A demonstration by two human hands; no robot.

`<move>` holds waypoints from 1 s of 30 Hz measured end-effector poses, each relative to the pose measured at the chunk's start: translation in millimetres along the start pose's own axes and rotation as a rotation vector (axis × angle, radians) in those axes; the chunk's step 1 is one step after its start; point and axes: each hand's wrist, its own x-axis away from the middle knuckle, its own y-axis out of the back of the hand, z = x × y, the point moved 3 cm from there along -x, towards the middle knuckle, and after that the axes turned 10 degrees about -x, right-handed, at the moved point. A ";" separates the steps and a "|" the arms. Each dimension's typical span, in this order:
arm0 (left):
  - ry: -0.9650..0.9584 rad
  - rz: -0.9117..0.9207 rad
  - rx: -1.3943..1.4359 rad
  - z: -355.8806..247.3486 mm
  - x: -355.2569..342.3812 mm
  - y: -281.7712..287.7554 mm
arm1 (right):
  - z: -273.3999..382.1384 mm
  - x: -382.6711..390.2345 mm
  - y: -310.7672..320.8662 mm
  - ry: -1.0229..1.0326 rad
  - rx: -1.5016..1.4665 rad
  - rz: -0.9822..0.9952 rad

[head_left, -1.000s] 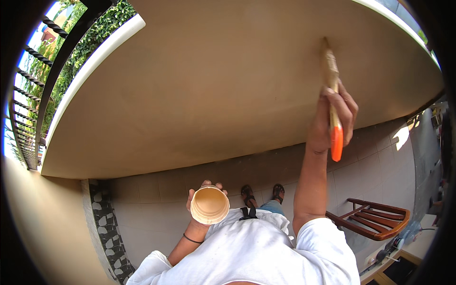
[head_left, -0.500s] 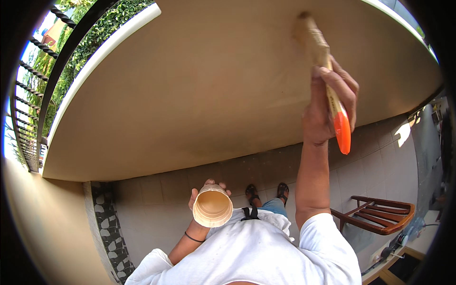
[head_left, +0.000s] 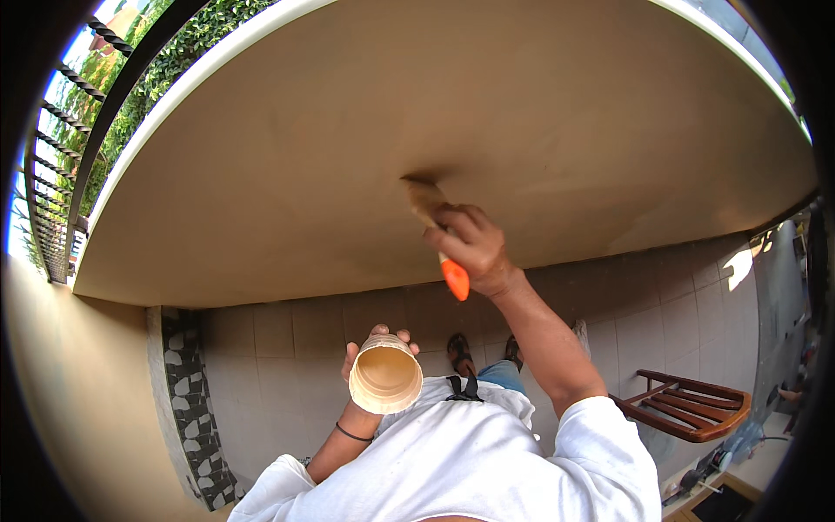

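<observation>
The floor (head_left: pixel 274 383) here is greyish tile, edged on the left by a patchy stone strip (head_left: pixel 189 391). Two sandalled feet (head_left: pixel 459 350) stand mid-floor; over to the right stands a brown slatted wooden chair (head_left: pixel 728 424).

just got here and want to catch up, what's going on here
A person's right hand grips an orange-ended brush, its bristles apparently touching the brown wall in front. The left hand holds a pale cup, mouth up, close to the body and apart from the brush. A wooden chair stands off to the person's right.
</observation>
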 end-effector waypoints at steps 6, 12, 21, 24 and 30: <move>-0.015 -0.051 0.015 -1.8 12.4 2.2 | -32.1 -3.0 133.5 -0.122 0.096 -0.718; 0.066 -0.081 -0.015 3.2 8.3 -0.5 | -49.8 25.0 137.2 -0.146 0.475 -0.740; 0.185 -0.083 -0.049 8.3 -13.9 -20.5 | -24.5 41.2 70.5 -0.147 -0.196 -0.518; 0.205 -0.102 -0.007 10.7 -16.0 -27.0 | -65.3 44.3 132.8 -0.225 -0.090 -0.742; 0.207 -0.073 0.038 13.1 -10.1 -20.6 | -80.0 47.0 201.5 -0.165 0.425 -0.948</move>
